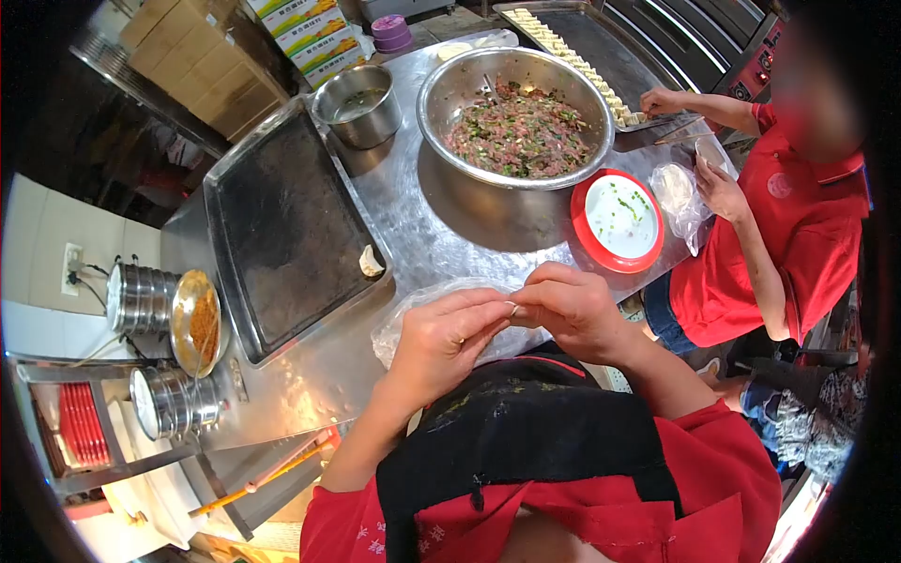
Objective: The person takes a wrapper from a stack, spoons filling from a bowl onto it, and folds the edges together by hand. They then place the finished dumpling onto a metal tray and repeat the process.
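Left hand (441, 342), right hand (572, 310) above steel table (432, 235)

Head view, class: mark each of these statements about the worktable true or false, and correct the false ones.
1. The large steel bowl holds minced filling flecked with green. True.
2. The dark tray is packed with dumplings. False: a single dumpling lies on it, near its right edge.
3. The left hand and right hand meet at the fingertips, pinching a small pale piece. True.
4. The red plate sits inside the large bowl. False: it rests on the metal table beside the bowl.
5. The small steel pot stands on the dark tray. False: it stands on the table beyond the tray.
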{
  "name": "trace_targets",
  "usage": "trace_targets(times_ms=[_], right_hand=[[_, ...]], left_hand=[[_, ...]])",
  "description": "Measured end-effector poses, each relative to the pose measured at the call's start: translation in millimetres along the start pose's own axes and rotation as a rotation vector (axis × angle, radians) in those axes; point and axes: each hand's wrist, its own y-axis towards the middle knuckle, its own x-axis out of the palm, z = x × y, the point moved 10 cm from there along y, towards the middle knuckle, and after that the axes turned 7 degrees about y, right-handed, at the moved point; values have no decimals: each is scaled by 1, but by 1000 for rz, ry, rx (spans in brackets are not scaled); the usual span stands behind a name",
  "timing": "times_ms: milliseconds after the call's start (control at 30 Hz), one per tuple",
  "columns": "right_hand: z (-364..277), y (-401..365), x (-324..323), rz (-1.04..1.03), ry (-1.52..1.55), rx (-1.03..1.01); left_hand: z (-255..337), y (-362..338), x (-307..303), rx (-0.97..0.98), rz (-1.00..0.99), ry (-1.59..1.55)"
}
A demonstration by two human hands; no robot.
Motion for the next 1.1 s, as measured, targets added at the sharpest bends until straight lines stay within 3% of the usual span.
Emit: trace_targets(times_ms=[233, 433, 633, 800, 1100], right_hand=[[-11, 1, -7, 45, -73, -33], [-8, -1, -2, -33, -110, -11], [-6, 0, -4, 14, -92, -12], [-7, 2, 2, -31, -134, 10], [-15, 5, -1, 40, -201, -92]], left_hand=[[-5, -1, -1, -44, 34, 53], [8, 0, 6, 97, 8, 69], [-8, -5, 1, -36, 27, 91], [4, -3, 6, 124, 22, 75], [-2, -4, 4, 41, 27, 91]])
